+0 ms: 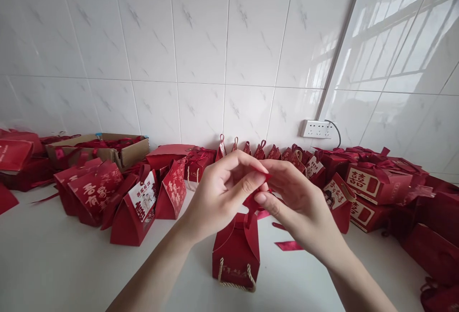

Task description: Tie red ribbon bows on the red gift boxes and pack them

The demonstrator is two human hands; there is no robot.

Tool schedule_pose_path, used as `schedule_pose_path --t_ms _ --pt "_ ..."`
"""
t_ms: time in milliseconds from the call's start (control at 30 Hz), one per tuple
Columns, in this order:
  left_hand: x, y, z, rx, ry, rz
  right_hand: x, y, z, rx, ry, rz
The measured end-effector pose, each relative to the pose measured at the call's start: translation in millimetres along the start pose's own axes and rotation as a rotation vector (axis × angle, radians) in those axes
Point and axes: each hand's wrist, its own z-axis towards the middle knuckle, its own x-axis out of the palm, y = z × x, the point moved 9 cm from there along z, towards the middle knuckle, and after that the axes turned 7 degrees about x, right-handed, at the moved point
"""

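A small red gift box (236, 254) with a gold rope handle stands on the white counter (53, 259) right in front of me. A red ribbon (256, 202) rises from its top. My left hand (222, 190) and my right hand (292, 202) meet just above the box, both pinching the ribbon between thumb and fingers. The ribbon's middle is hidden behind my fingers.
Many red gift boxes (139, 206) lie in heaps left and right along the tiled wall. A cardboard carton (124, 147) with red ribbons sits at the back left. A loose ribbon scrap (289, 245) lies beside the box. A wall socket (315, 128) is at the right.
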Motion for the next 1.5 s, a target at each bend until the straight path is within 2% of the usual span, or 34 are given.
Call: schedule_pose_path --t_ms 100,200,467,667,900,1067,1200,1400,1500 --pt "0.7 -3 0 0.025 0.014 -0.003 0 2 0 0.01 -0.024 -0.016" --pt "0.4 -3 1 0.02 0.026 0.006 -4 6 -2 -0.005 -0.097 -0.122" --pt "6.7 1 2 -0.017 0.099 0.004 -9 21 -8 -0.188 -0.322 -0.468" --pt "6.2 4 1 -0.05 0.099 0.036 -8 19 -12 -0.243 -0.39 -0.571" --pt "3.5 4 3 -0.041 0.118 0.081 -11 23 -10 -0.211 -0.359 -0.517" --pt "-4.5 7 2 -0.078 0.072 0.092 -7 35 -13 -0.306 -0.298 -0.478" --pt "-4.6 11 2 -0.085 0.062 0.078 -8 42 -17 -0.367 -0.334 -0.499" --pt "4.7 20 6 -0.1 0.05 -0.241 -18 38 -18 -0.348 -0.403 -0.504" --pt "9.8 23 6 -0.122 0.06 -0.396 -17 36 -16 -0.343 -0.341 -0.463"
